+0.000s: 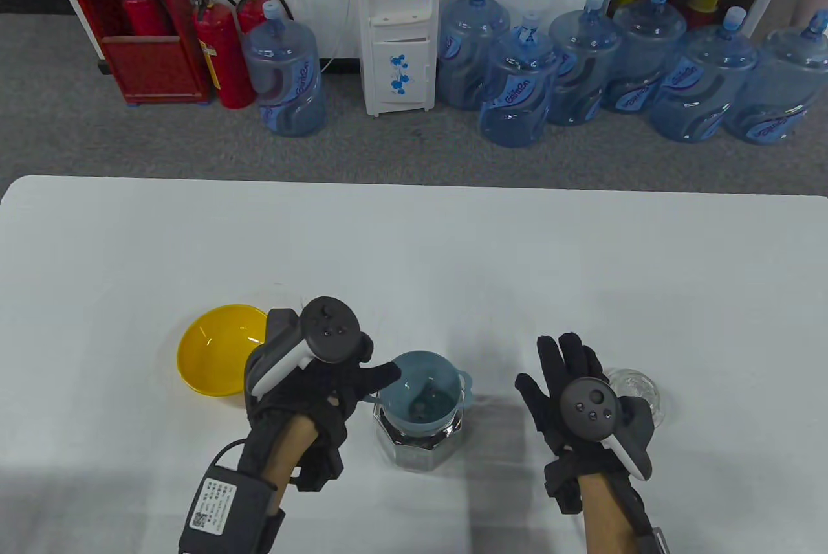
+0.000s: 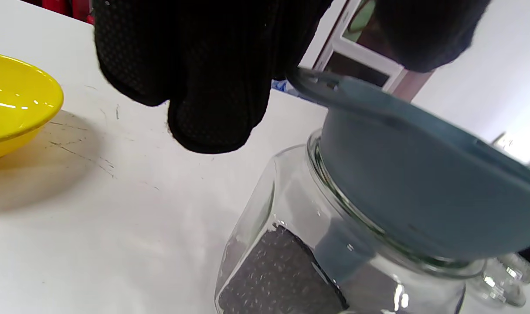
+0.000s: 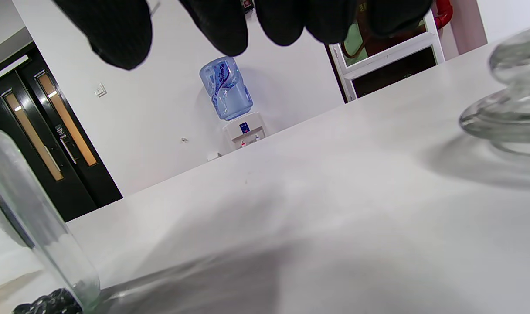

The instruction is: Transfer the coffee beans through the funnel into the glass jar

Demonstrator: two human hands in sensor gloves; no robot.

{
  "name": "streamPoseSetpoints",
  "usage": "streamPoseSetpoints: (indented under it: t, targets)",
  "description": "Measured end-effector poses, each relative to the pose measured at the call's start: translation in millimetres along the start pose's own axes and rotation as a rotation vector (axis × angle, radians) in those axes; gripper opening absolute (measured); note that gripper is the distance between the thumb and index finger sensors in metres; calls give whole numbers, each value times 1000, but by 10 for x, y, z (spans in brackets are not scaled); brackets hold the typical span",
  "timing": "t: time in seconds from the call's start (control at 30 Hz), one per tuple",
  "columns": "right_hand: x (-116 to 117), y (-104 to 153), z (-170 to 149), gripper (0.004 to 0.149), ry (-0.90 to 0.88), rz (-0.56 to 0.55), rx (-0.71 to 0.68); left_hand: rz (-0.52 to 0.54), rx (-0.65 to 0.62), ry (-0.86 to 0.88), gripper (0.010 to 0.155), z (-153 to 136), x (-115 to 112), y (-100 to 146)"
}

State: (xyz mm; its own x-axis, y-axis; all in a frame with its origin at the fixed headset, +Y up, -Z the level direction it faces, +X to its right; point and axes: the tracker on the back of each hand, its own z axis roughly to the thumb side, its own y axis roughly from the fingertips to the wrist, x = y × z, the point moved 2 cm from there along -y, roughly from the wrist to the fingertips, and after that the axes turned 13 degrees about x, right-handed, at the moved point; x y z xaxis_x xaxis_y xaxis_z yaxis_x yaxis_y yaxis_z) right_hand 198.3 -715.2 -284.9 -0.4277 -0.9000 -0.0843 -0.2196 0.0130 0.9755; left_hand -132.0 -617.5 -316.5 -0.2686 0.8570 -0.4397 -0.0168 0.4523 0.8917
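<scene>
A blue-grey funnel sits in the mouth of a glass jar near the table's front. Dark coffee beans lie in the jar's bottom, and a few show in the funnel's throat. My left hand is at the funnel's left rim, thumb on top. In the left wrist view the funnel's rim tab runs between my fingers and thumb. My right hand is flat and spread over the table right of the jar, holding nothing. A yellow bowl looks empty.
A clear glass lid lies just right of my right hand; it also shows in the right wrist view. The yellow bowl sits left of my left hand. Beyond the white table are water bottles and a dispenser.
</scene>
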Motion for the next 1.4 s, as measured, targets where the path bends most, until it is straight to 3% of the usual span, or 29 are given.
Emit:
streamPoseSetpoints:
  t: [0.07, 0.27, 0.5, 0.63, 0.73, 0.83, 0.97, 1.17, 1.4]
  targets:
    - [0, 1, -1, 72, -2, 1, -1, -26, 1, -7, 65, 59, -43, -35]
    - [1, -2, -4, 72, -5, 5, 0, 27, -10, -15, 41, 104, -71, -77]
    - [1, -4, -9, 72, -3, 5, 3, 82, -89, 82, 39, 64, 3, 24]
    - [1, -8, -14, 72, -1, 6, 7, 116, -181, 219, 39, 4, 183, 219]
    - [-2, -9, -17, 72, 0, 6, 9, 199, -226, 325, 38, -111, 433, 434]
    - [1, -9, -18, 72, 0, 7, 9, 441, -156, 320, 38, -347, 701, 633]
    - [5, -7, -18, 72, 4, 12, 11, 653, 40, 237, 38, -789, 819, 651]
    - [12, -10, -13, 72, 7, 18, 11, 672, 291, 134, 37, -1459, 572, 335]
    - [18, -14, -12, 72, 13, 23, 15, 651, 444, -44, 37, -1799, 258, 17]
